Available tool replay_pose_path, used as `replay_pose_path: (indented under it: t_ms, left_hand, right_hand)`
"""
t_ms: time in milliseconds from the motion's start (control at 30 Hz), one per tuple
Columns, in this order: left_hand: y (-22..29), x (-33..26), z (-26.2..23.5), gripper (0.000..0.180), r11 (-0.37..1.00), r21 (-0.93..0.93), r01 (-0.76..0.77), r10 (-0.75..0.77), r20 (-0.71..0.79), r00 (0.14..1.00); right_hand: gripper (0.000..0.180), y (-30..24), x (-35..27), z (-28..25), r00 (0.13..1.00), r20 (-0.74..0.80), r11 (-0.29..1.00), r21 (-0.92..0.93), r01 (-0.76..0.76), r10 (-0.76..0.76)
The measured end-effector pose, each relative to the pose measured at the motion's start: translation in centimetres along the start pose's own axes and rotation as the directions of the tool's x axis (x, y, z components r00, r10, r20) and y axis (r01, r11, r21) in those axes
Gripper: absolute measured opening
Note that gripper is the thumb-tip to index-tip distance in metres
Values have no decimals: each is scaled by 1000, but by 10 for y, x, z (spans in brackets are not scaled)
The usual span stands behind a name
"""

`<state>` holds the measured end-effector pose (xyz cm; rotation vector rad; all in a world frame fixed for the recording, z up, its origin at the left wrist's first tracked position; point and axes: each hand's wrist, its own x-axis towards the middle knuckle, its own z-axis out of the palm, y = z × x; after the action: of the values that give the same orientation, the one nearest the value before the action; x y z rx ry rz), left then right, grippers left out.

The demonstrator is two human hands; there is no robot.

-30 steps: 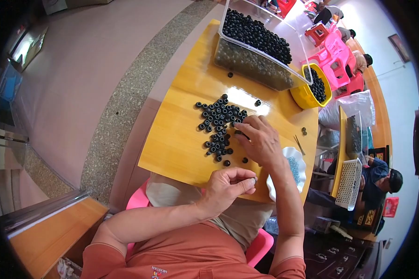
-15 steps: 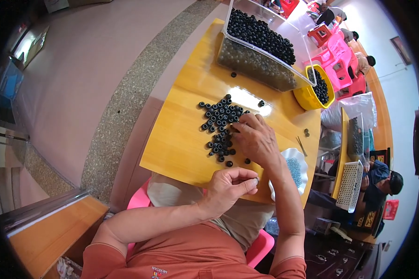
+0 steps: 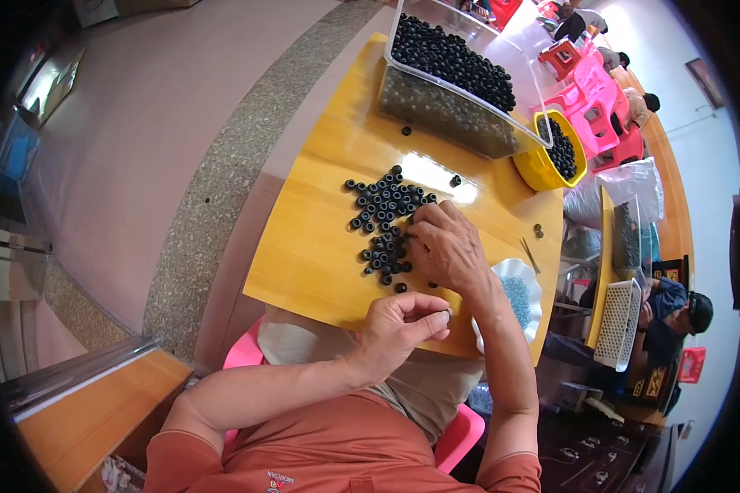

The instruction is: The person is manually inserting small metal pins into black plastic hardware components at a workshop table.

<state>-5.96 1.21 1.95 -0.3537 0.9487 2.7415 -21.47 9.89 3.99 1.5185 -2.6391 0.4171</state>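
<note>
A loose pile of small round black hollow pieces (image 3: 384,195) lies on the yellow wooden table (image 3: 304,255). At the pile's right edge my right hand (image 3: 448,246) is closed, fingers bent down among the pieces; what its fingertips grip is hidden. Closer to my body, over the table's front edge, my left hand (image 3: 399,330) is closed with thumb and forefinger pinched. Something too small to make out sits at that pinch. By my right forearm stands a white scalloped dish (image 3: 511,267) holding tiny pale blue beads (image 3: 517,297), partly covered by the forearm.
Tweezers (image 3: 531,255) lie right of the dish. At the back stand a large clear bin (image 3: 444,111) of black pieces and a yellow tub (image 3: 534,170). Stray black pieces (image 3: 455,180) dot the table. A person (image 3: 674,308) sits at another table on the right.
The view has shifted slightly. My right hand stays at the pile's right edge, its fingers drawn slightly closer together. My left hand keeps its pinch, almost unmoved.
</note>
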Motion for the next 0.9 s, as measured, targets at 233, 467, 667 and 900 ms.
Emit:
replay_pose_path:
  t_ms: [233, 467, 667, 900]
  left_hand:
    - [1, 0, 0, 17, 1000, -11, 11, -11, -9, 1000]
    - [1, 0, -2, 17, 999, -27, 17, -17, -11, 1000]
    - [1, -1, -1, 17, 999, -34, 21, -22, -21, 1000]
    - [5, -2, 1, 16, 999, -42, 4, -6, -46, 999]
  right_hand:
    - [10, 6, -3, 3, 994, 35, 993, -48, 108, -107]
    - [7, 4, -1, 2, 990, 91, 994, -26, 110, -108]
    - [14, 1, -5, 1, 991, 132, 997, -62, 39, -30]
    - [17, 1, -28, -17, 977, -192, 959, 281, -36, 92]
